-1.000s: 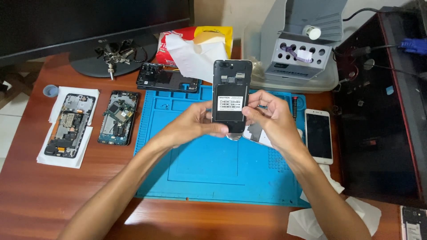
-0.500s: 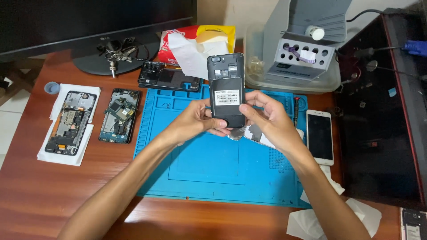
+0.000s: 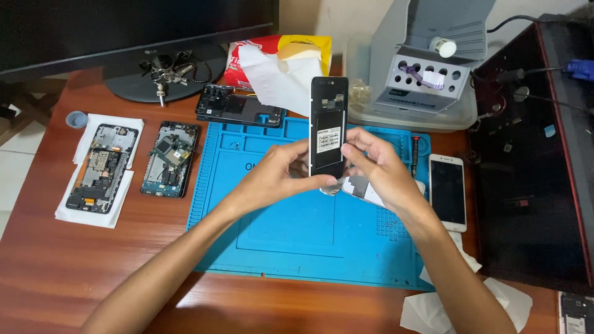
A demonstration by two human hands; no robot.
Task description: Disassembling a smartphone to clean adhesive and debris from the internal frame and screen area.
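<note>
I hold a black phone back cover (image 3: 328, 124) upright above the blue repair mat (image 3: 297, 235), its inner side with a white label facing me. My left hand (image 3: 281, 173) grips its lower left edge. My right hand (image 3: 377, 167) holds the lower right edge, fingertips on the cover. A crumpled clear film piece (image 3: 356, 187) sits under my right hand, near the cover's bottom end.
Two opened phones (image 3: 102, 167) (image 3: 171, 158) lie left of the mat, one on white paper. A black phone frame (image 3: 238, 108) lies by the monitor stand with keys (image 3: 164, 71). A white phone (image 3: 447, 188), a screwdriver (image 3: 415, 154), tissues (image 3: 458, 303), a grey tool holder (image 3: 427, 80) and a dark case (image 3: 532, 154) are on the right.
The cover has turned narrower toward me and risen slightly. Both hands stay at its lower end.
</note>
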